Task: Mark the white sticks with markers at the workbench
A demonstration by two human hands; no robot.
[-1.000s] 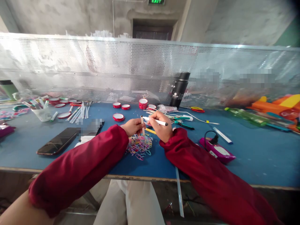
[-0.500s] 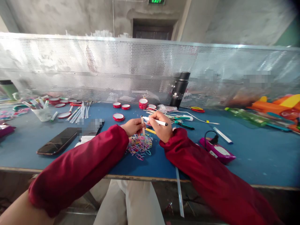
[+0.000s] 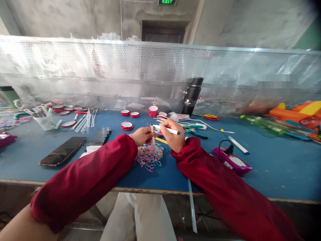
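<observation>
Blue table [image 3: 281, 164], perforated metal screen [image 3: 160, 72], concrete wall [image 3: 95, 20] beyond

The left forearm [image 3: 87, 174], sleeved in dark red, enters from eight o'clock and the right forearm [image 3: 218, 180], sleeved alike, from four, both slanting inward and upward. The left hand [image 3: 141, 136] points toward three o'clock, thumb and fingers pinched together; the right hand [image 3: 173, 135] sits just beside it — near, yet apart — with fingers curled in a writing grip and aimed toward ten o'clock, its knuckles uppermost.
</observation>
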